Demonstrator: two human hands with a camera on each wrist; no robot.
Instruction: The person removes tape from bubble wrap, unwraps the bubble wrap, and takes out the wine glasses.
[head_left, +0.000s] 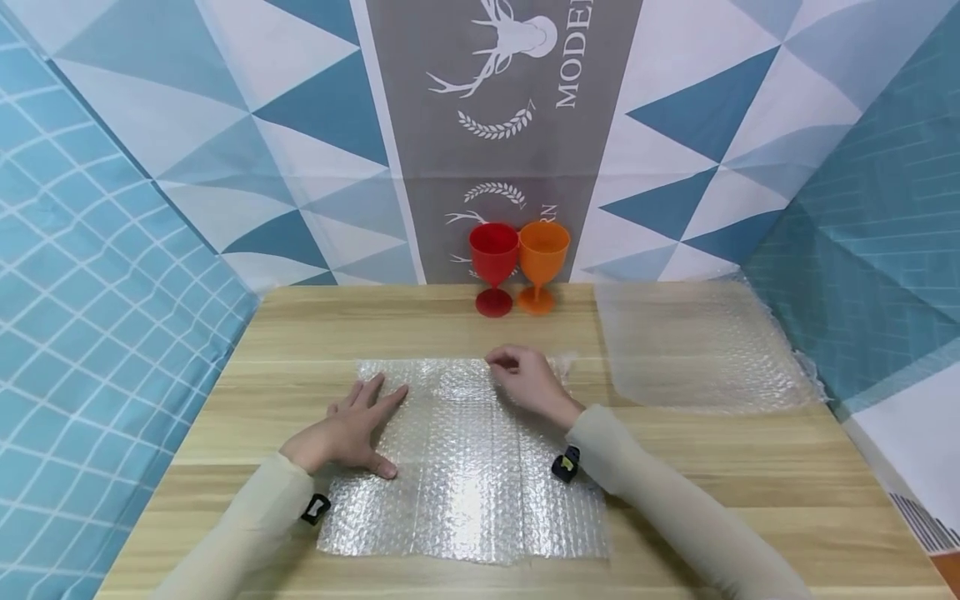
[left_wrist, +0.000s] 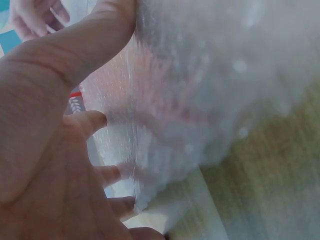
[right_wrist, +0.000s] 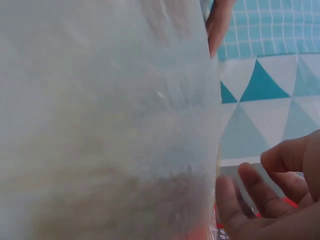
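Note:
A sheet of clear bubble wrap (head_left: 465,467) lies on the wooden table in front of me, with crease lines running along its length. My left hand (head_left: 352,433) rests on its left part, fingers and thumb spread wide. Over the far edge of the sheet is my right hand (head_left: 525,383), its fingers loosely bent. In the right wrist view the right hand's thumb and fingers (right_wrist: 230,200) stand apart beside the wrap's edge, and no wrap shows between them. Whether a fingertip touches that edge I cannot tell. The left wrist view has the left thumb (left_wrist: 90,45) against the wrap.
A red goblet (head_left: 493,262) and an orange goblet (head_left: 543,258) stand side by side at the table's back edge. A second bubble wrap sheet (head_left: 697,350) lies at the back right, reaching the right edge. Patterned cloth walls (head_left: 315,150) enclose the back and sides.

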